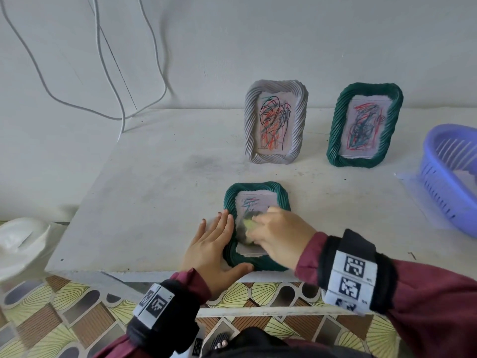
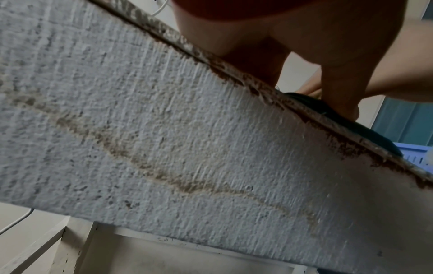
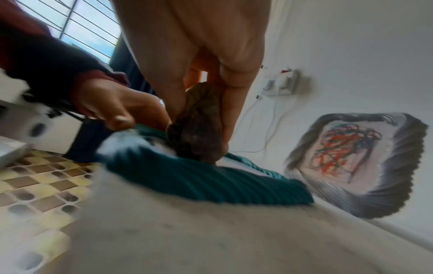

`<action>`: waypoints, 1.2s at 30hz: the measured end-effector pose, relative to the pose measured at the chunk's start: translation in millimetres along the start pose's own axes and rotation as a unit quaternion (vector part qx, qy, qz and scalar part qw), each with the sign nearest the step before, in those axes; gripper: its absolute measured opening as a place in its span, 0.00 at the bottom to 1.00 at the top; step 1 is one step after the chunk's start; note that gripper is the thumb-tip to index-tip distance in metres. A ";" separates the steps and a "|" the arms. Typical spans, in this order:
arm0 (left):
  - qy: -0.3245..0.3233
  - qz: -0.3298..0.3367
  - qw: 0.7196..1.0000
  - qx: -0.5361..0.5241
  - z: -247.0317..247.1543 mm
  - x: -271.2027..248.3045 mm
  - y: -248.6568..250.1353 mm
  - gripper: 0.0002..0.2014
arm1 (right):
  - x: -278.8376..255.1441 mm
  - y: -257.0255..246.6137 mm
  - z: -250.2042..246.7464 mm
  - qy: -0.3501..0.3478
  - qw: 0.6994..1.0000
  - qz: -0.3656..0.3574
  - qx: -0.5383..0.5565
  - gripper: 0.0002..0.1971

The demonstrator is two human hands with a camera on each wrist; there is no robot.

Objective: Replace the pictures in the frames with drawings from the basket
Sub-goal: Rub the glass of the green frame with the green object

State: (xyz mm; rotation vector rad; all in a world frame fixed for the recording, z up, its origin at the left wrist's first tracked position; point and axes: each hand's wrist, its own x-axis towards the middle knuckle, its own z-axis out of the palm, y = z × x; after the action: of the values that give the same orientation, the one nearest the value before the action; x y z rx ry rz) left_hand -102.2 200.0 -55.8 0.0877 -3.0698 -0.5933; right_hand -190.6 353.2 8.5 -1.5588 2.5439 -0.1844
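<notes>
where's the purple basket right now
In the head view the purple basket sits at the far right edge of the table, just right of the upright green frame; its contents can't be made out.

A pale, scuffed slab (image 1: 144,192) carried everything. A green frame (image 1: 258,192) lay flat near its front edge. Farther back, a grey frame (image 1: 276,120) and a second green frame (image 1: 365,125) stood upright, side by side but apart. A purple basket (image 1: 449,177) sat at the right edge.
</notes>
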 end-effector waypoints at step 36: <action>0.002 -0.025 0.999 0.029 -2.3 -0.7 6.9 0.51 | 38.5 16.6 -12.4 -0.003 0.996 0.069 0.052 0.12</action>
State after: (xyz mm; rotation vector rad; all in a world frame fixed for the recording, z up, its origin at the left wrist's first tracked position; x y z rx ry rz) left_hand -101.9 205.6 -51.1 0.1661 -3.0885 -0.5053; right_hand -224.7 326.7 15.1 -1.3385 2.5807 -0.2889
